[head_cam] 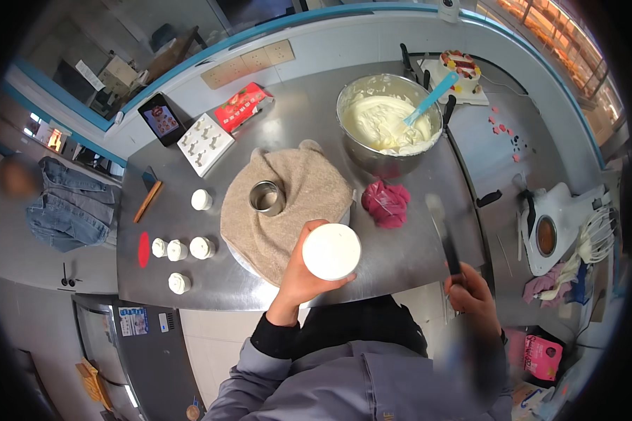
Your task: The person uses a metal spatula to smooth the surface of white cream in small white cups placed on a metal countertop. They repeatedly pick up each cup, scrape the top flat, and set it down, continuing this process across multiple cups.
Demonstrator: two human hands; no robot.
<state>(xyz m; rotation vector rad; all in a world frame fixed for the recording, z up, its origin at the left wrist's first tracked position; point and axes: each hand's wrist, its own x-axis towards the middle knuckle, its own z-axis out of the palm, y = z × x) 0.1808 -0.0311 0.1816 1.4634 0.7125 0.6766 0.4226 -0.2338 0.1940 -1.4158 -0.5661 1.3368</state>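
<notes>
In my left hand [308, 266] is a small round cup or cake with a smooth white cream top [332, 251], held above the table's front edge. My right hand [471, 294] grips the black handle of a palette knife [449, 244], its blade blurred and pointing away from me. Beyond my left hand lies a tan towel [300, 184] with a metal ring mould [267, 198] on it. A steel bowl [368, 158] holds whipped cream [384, 118] and a blue spatula [432, 98]. Several small cream-topped pieces [202, 248] stand at the left.
A crumpled pink piping bag or cloth [386, 204] lies below the bowl. At the back left are a white silicone mould [205, 144], a red packet [244, 107] and a tablet [162, 120]. A decorated cake [459, 73] and a whisk [598, 234] are at the right. A person [71, 202] is at far left.
</notes>
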